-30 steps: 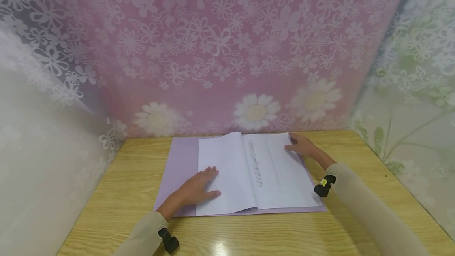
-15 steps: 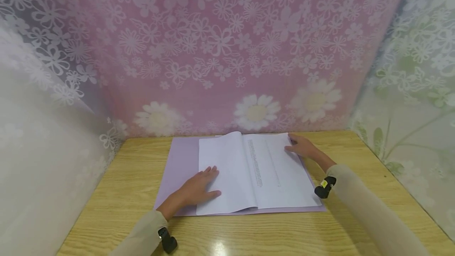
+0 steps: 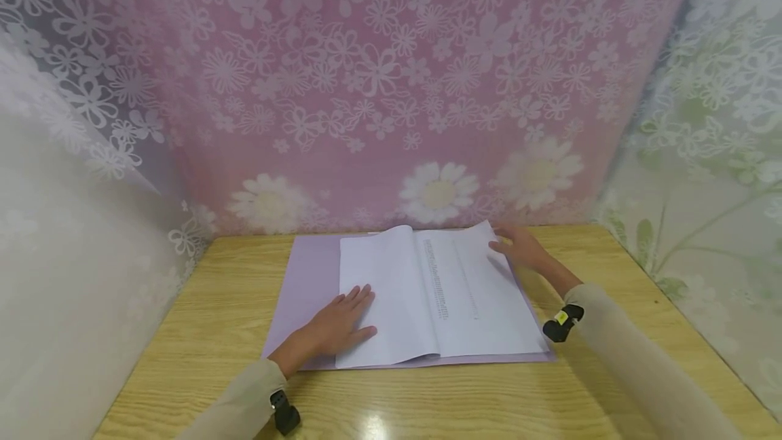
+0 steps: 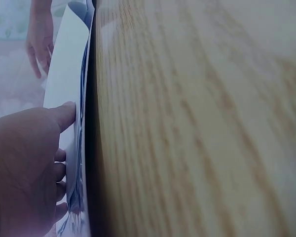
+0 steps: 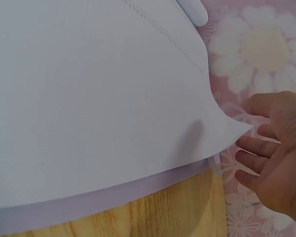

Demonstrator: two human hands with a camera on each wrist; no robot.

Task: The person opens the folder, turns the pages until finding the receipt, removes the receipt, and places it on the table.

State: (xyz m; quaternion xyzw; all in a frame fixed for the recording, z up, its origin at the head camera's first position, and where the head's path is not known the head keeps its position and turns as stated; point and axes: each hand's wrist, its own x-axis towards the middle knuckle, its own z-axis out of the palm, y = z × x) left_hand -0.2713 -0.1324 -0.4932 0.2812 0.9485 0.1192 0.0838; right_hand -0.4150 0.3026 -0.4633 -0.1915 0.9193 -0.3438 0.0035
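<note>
A lilac folder (image 3: 307, 267) lies spread on the table with white sheets on it. My left hand (image 3: 339, 326) rests on the blank left page (image 3: 385, 263), fingers and thumb extended. In the left wrist view, its thumb (image 4: 65, 114) lies near the front edge of the paper stack. The right page (image 3: 495, 304) bears faint columns of print, and its far right corner curls up. My right hand (image 5: 281, 148) is at that corner, its fingertips just behind the raised tip and the thumb apart from the paper.
The wooden table (image 3: 379, 396) extends in front of the folder and to both sides. Pink flowered cloth (image 3: 366, 175) rises behind the table, with pale flowered cloth (image 3: 721, 209) along the right. Dark wrist devices are strapped over both sleeves.
The far right corner of the right page has lifted off the sheets below, and my right hand's fingers have shifted slightly up with it. My left hand has stayed in place.
</note>
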